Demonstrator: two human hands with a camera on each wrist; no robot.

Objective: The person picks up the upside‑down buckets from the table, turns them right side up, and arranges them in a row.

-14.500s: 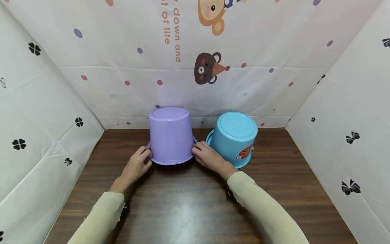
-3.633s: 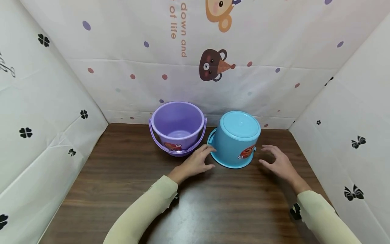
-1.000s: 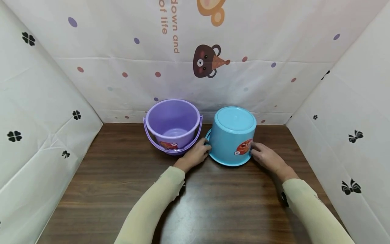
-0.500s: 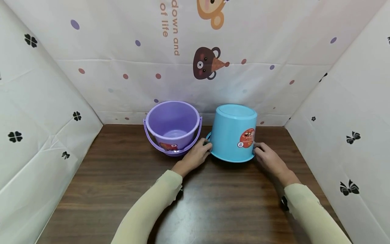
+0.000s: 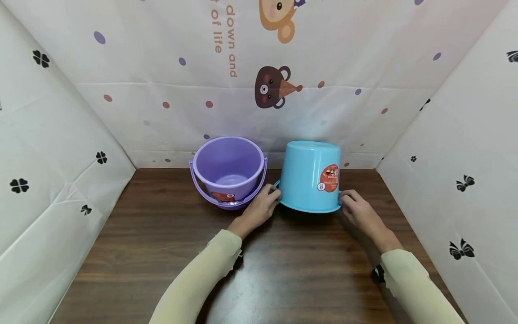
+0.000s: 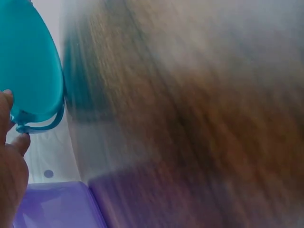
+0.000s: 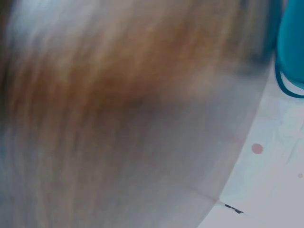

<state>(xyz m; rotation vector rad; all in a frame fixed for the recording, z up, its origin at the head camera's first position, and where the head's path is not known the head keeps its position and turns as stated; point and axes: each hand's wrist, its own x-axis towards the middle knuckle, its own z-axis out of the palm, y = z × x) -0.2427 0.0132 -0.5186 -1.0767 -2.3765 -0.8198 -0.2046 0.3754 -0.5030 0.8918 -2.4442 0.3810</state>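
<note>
A light-blue bucket (image 5: pixel 309 177) stands upside down and tilted back, its near rim raised off the table and its red sticker facing me. My left hand (image 5: pixel 259 207) pinches its left rim by the handle joint. In the left wrist view, thumb and fingers of the left hand (image 6: pixel 12 156) close on the rim of the blue bucket (image 6: pixel 33 66), whose open inside shows. At the right rim, my right hand (image 5: pixel 360 213) grips with bent fingers. The right wrist view shows only the edge of the blue bucket (image 7: pixel 292 47) and its handle (image 7: pixel 285 89), no fingers.
A purple bucket (image 5: pixel 228 162) stands upright just left of the blue one, its handle hanging forward near my left hand. Both sit on a dark wood table (image 5: pixel 283 270). A printed back wall (image 5: pixel 162 130) is close behind, with side walls left and right.
The purple bucket has been turned from upside down to upright. Both hands then moved to the blue bucket, took its rim on either side and tipped it backward, raising the near rim.
</note>
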